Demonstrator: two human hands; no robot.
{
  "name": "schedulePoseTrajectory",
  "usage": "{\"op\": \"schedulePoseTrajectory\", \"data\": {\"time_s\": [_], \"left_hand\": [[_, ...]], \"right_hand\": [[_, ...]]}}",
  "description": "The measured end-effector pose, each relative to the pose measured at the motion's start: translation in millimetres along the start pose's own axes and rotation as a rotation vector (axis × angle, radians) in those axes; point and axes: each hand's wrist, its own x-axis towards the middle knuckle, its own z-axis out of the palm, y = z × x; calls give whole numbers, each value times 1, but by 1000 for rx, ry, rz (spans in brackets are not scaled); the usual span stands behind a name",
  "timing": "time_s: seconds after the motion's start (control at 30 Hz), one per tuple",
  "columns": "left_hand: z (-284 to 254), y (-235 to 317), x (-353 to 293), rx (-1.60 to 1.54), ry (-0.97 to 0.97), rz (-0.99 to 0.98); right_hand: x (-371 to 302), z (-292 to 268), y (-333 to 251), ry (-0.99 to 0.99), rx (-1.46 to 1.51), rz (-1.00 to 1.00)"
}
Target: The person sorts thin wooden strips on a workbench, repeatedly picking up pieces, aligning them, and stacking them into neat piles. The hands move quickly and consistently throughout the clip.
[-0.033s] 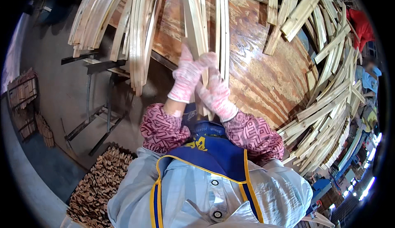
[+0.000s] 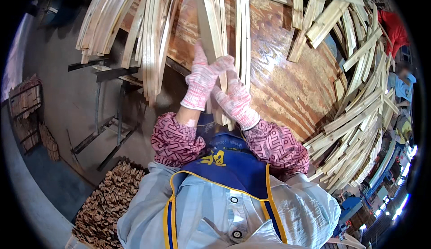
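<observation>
Shift: left hand (image 2: 200,77), slightly left
Left grip: closed around long board (image 2: 209,20)
Right hand (image 2: 235,101): at board's near end, grip unclear

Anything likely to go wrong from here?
1. The left hand and right hand sit close together at the near end of the long wooden strip, so its far end might swing if bumped.
2. The bundled strips on the left jut past the table edge; a knock could drop some.
3. The pile on the right lies crisscrossed and might slide if disturbed.
</observation>
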Motion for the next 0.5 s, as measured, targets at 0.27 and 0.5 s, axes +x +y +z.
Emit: {"op": "schedulePoseTrajectory", "data": {"time_s": [0.27, 0.5], "left_hand": [[-33, 56, 22, 307, 154, -41], [-24, 63, 37, 1049, 247, -149]], "right_hand": [[16, 29, -17, -215, 143, -1], [48, -9, 19, -177, -11, -185]]}}
